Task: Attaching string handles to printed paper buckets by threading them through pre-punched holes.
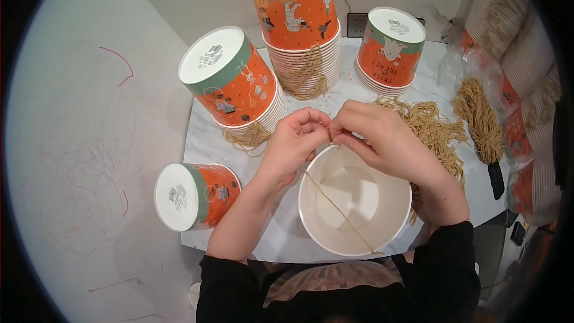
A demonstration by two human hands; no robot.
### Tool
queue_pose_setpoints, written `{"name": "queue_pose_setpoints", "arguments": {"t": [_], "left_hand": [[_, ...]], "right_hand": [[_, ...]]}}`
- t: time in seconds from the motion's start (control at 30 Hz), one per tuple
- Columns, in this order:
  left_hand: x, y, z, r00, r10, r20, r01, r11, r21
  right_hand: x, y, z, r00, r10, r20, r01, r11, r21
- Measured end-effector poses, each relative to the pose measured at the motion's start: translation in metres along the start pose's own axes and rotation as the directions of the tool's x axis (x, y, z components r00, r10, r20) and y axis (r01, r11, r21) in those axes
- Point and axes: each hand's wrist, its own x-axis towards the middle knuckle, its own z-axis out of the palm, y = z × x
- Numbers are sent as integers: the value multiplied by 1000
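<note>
Both hands pinching tan string (341,212) at rim of open white bucket (354,200): left hand (293,140), right hand (371,134) fingertips meeting. Probably knotting handle; next calling for tightening.

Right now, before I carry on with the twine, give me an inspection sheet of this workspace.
Surface: white marbled table, small, set against a wall.
Job's things: open white paper bucket with tan twine strung across its mouth.
Clutter: upside-down orange bucket stacks, one bucket on its side, loose twine pile, twine bundle.
Grippers: left hand and right hand pinch the twine at the rim.
Cables: nothing seen.
Surroundings: scribbled wall, wall socket.
</note>
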Motion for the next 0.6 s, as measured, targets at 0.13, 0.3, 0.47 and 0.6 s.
{"name": "queue_pose_setpoints", "arguments": {"t": [0.13,0.3,0.47,0.6], "left_hand": [[2,-3,-10,998,-37,54,33,997,77],[-1,-6,-2,994,106,-9,-107,994,-22],[4,-19,10,975,213,-62,-220,962,-164],[5,-20,8,985,173,-24,-174,964,-201]], "right_hand": [[1,-1,1,999,-14,45,15,999,-29],[0,1,4,995,72,-71,-70,997,32],[1,12,4,972,229,-45,-197,909,369],[2,17,1,957,285,48,-270,822,502]]}}
